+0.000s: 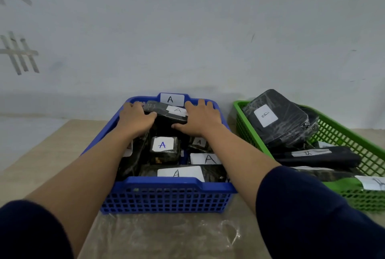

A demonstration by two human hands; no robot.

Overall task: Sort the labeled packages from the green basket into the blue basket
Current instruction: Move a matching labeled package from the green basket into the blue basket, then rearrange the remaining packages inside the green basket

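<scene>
A blue basket [166, 198] with an "A" tag on its far rim stands in front of me, holding several black wrapped packages with white "A" labels. At its far end lies a black package labeled A [166, 112]. My left hand [135, 118] grips that package's left end and my right hand [201, 120] presses on its right end. A green basket [341, 133] stands to the right with several black packages piled in it; the top one [277, 119] carries a "B" label.
Both baskets stand on a light wooden table [62, 154] pushed against a pale wall. Clear plastic sheeting [166, 235] covers the table's near part. My dark sleeves fill the lower corners.
</scene>
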